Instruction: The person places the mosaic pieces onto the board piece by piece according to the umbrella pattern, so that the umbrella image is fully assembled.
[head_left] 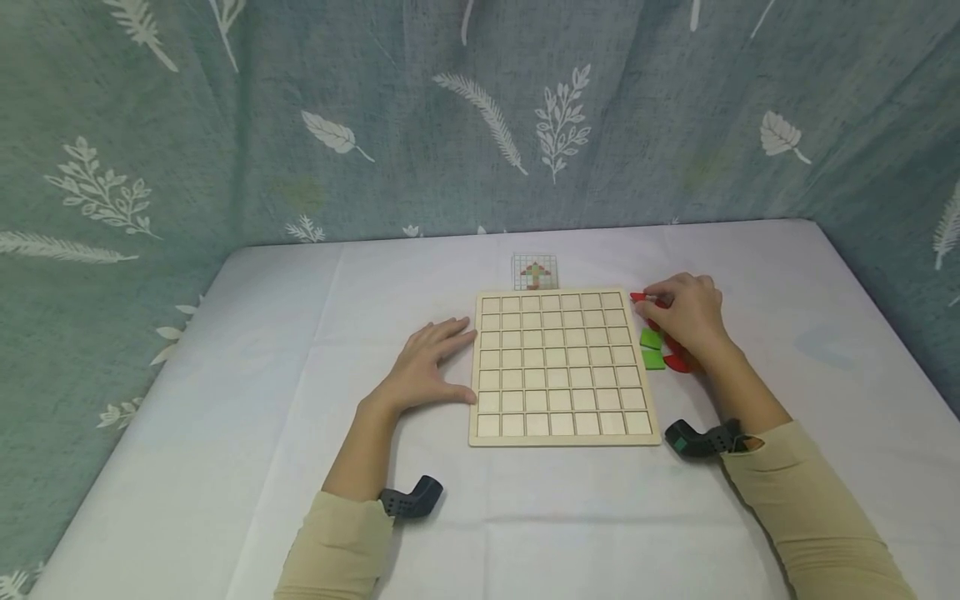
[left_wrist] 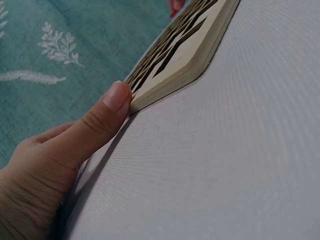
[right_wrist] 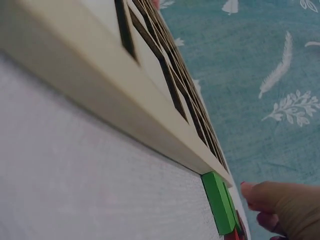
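A wooden grid board (head_left: pixel 555 367) lies on the white cloth, its squares bare. My left hand (head_left: pixel 429 367) rests at the board's left edge, fingers spread; in the left wrist view the thumb (left_wrist: pixel 95 122) touches the rim. Off the upper right corner, my right hand (head_left: pixel 688 312) pinches a small red piece (head_left: pixel 637 297) between thumb and finger. Beneath and beside that hand lie more red pieces (head_left: pixel 677 364), partly hidden. Two green pieces (head_left: pixel 651 338) sit along the board's right edge; the right wrist view shows a green block (right_wrist: pixel 219 204) against the rim.
Behind the board lies a small pattern card (head_left: pixel 536 272) with a gridded picture in red, green and brown. A leaf-print curtain (head_left: pixel 420 125) hangs beyond the table's far edge. Black wrist cameras (head_left: pixel 412 498) are strapped to both forearms.
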